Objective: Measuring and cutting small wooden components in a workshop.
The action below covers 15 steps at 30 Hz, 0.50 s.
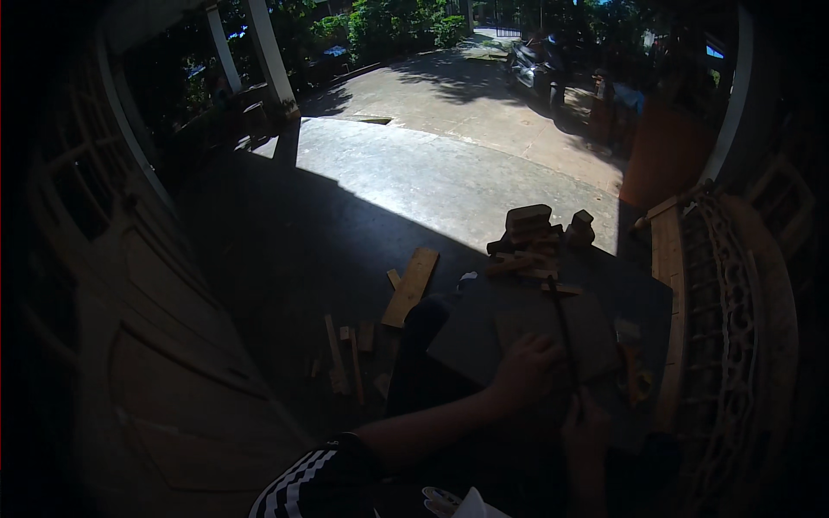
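Note:
My left hand (527,369) rests on a flat brownish board (596,332), its fingers laid over the surface. The board lies on a dark work surface (466,332) in front of me. In my right hand (587,425), closed round its near end, is a long thin dark tool (563,332). It points away from me across the board, just right of my left hand. Its far tip reaches a small wood strip (566,289). Deep shade hides the tool's exact kind and most finger detail.
A stack of wood pieces (528,237) and a wooden block (580,230) stand at the far side. Yellowish items (637,380) lie at the right. Planks (411,287) and offcuts (337,354) are on the left. A wooden bench (669,285) borders the right; a motorbike (537,69) stands beyond.

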{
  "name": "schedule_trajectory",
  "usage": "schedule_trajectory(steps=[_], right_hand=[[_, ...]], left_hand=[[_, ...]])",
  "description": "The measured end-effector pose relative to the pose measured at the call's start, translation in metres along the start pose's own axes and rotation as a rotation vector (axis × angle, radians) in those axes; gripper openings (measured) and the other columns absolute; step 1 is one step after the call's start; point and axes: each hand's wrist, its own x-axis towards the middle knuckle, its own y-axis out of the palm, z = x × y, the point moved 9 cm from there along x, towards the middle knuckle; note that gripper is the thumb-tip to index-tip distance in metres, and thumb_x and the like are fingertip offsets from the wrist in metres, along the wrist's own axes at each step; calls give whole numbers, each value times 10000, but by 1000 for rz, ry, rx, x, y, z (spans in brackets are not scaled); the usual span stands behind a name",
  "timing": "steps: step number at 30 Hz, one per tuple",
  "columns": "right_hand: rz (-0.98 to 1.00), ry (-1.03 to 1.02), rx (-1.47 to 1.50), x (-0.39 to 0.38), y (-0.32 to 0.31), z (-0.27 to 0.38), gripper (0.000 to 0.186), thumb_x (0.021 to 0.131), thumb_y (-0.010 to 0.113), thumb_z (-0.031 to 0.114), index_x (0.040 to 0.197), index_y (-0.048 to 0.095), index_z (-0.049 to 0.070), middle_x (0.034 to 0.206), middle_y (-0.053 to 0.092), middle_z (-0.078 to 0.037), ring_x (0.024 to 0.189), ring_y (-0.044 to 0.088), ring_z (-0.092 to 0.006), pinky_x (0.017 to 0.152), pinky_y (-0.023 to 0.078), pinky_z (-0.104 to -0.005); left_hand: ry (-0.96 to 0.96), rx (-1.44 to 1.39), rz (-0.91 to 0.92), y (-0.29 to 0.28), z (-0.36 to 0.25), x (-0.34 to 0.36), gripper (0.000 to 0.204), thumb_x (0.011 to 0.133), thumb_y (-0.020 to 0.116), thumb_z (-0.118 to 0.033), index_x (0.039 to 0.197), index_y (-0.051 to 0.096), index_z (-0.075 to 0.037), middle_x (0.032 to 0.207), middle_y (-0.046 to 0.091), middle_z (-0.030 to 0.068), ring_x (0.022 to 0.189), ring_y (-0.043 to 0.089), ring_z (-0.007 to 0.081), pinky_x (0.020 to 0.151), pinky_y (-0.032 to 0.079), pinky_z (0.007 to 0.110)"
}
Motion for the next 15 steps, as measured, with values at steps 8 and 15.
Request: schedule_trajectory(steps=[8,15], right_hand=[[13,12,-12,-2,3,-7,300,984,627,190,1169,715,-29,886,719,-261,783,712,-431,692,562,-499],[51,63,-14,-1,-1,-4,280,975,637,198,1143,724,-8,875,713,-258,786,707,-438,676,557,-508]], left_hand=[[-25,17,-7,-1,4,-2,179,894,692,-183,1022,671,-60,1002,610,149,991,611,376,861,510,489],[-23,-15,-3,-4,1,-2,186,901,704,-180,1032,684,-50,996,624,159,977,622,387,850,508,502]])
